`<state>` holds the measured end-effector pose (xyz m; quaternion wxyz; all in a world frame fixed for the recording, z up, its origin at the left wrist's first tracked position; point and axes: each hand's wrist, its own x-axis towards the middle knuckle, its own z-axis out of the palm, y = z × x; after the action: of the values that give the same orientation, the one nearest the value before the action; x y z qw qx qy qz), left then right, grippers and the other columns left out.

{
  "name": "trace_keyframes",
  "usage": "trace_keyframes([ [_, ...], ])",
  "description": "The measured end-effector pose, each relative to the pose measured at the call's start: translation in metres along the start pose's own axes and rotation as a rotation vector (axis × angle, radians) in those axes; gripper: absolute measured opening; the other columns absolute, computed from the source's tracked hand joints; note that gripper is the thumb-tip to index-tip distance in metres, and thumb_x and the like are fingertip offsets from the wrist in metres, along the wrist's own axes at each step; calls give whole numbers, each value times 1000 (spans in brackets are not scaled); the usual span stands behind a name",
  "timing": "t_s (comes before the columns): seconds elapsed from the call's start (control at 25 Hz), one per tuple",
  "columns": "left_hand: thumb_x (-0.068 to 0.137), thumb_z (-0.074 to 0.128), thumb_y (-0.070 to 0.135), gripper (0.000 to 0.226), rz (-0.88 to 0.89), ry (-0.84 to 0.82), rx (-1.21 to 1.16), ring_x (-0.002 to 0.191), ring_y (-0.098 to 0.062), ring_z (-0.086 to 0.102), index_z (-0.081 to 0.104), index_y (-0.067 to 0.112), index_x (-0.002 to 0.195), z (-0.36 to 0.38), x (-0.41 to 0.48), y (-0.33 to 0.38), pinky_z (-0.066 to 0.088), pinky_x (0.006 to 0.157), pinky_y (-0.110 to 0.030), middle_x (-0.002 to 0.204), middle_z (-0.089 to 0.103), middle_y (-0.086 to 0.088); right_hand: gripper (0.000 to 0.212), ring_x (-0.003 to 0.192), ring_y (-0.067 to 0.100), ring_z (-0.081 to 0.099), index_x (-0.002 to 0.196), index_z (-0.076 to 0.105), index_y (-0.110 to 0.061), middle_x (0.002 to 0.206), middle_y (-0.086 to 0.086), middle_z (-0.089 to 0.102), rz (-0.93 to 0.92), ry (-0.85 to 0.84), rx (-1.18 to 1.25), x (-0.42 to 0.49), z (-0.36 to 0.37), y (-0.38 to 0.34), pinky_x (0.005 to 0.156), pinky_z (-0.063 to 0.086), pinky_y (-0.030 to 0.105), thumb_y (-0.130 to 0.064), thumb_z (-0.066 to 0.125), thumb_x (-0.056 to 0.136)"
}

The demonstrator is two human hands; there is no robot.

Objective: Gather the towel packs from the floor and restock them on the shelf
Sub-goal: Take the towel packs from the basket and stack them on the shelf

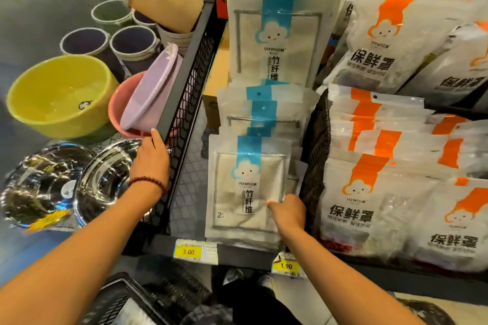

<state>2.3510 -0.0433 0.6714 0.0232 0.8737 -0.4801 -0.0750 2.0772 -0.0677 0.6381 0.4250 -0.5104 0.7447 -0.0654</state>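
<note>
White towel packs with a blue stripe and a cloud face stand in a row on the shelf. The front towel pack (248, 187) leans upright at the shelf's front edge, and my right hand (289, 212) grips its lower right side, thumb on the front. More towel packs (274, 34) are stacked behind it, rising toward the back. My left hand (151, 158), with a red bead bracelet at the wrist, rests on the black mesh shelf divider (184, 103) to the left, fingers around its top rail. No floor packs are visible.
Orange-striped white packs (369, 206) fill the section to the right, behind a dark wicker divider (317, 155). Left of the mesh are steel bowls (105, 179), a yellow basin (60, 95), pink and lilac basins and several bins. Price tags (194, 251) line the shelf edge. A black basket (124, 303) sits below.
</note>
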Motion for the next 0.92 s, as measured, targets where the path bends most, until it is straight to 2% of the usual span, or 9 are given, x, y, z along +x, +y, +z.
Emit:
trace_keyframes([
  [0.12, 92, 32, -6, 54, -17, 18, -6, 104, -46, 51, 13, -9, 142, -3, 0, 5, 46, 81, -51, 127, 40, -33, 32, 54, 19, 43, 59, 38, -10, 60, 3, 41, -92, -122, -307, -7, -6, 4, 45, 29, 25, -12, 55, 87],
  [0.2, 93, 32, -5, 51, -23, 37, -14, 102, -46, 53, 16, -9, 141, -4, -1, 7, 47, 80, -52, 123, 42, -34, 37, 50, 15, 32, 55, 30, -12, 58, 2, 34, -128, -223, -513, -9, -9, 2, 41, 21, 25, -7, 49, 87],
  [0.28, 90, 35, -8, 53, -20, 51, 9, 99, -46, 53, 18, -9, 141, -1, -2, 5, 47, 79, -51, 120, 43, -33, 35, 55, 18, 37, 57, 32, -12, 61, 2, 34, -168, -321, -748, -14, -14, -7, 43, 24, 25, -7, 48, 87],
  [0.36, 87, 41, -11, 56, -16, 55, 9, 93, -46, 55, 21, -8, 139, 0, -1, 3, 48, 75, -51, 114, 45, -32, 32, 65, 24, 47, 59, 34, -14, 64, 2, 36, -241, -285, -879, -20, -20, -24, 51, 34, 24, -9, 49, 87],
  [0.48, 83, 49, -10, 59, -2, 45, -16, 83, -43, 56, 24, -7, 136, -1, 0, 1, 48, 67, -47, 108, 47, -29, 10, 95, 28, 54, 83, 53, -12, 88, 5, 54, -590, 28, -677, -15, -30, -55, 66, 38, 30, -19, 51, 89],
  [0.56, 82, 52, -7, 60, 10, 40, 6, 74, -37, 53, 25, -6, 135, -2, 0, 0, 45, 61, -42, 105, 48, -28, 33, 113, 26, 45, 116, 50, -11, 118, 6, 50, -737, 118, -612, 5, -32, -70, 82, 40, 34, -27, 56, 87],
  [0.64, 81, 53, -7, 57, 23, 45, 10, 67, -32, 47, 28, -6, 132, -1, 0, -1, 41, 56, -38, 102, 48, -28, 61, 127, 23, 34, 134, 38, -13, 136, 4, 38, -777, 119, -676, 26, -31, -78, 102, 32, 36, -35, 63, 83],
  [0.72, 82, 53, -7, 56, 29, 53, 10, 68, -35, 50, 29, -7, 132, 1, 0, -2, 38, 54, -37, 102, 49, -29, 73, 128, 23, 30, 137, 34, -15, 138, 4, 34, -787, 126, -731, 34, -28, -79, 106, 27, 39, -43, 67, 78],
  [0.92, 84, 51, -6, 63, 22, 50, 45, 78, -39, 56, 21, -6, 140, 3, 1, -3, 39, 58, -38, 108, 49, -29, 71, 112, 27, 46, 116, 44, -13, 117, 8, 52, -695, 63, -857, 32, -25, -87, 90, 37, 40, -57, 72, 68],
])
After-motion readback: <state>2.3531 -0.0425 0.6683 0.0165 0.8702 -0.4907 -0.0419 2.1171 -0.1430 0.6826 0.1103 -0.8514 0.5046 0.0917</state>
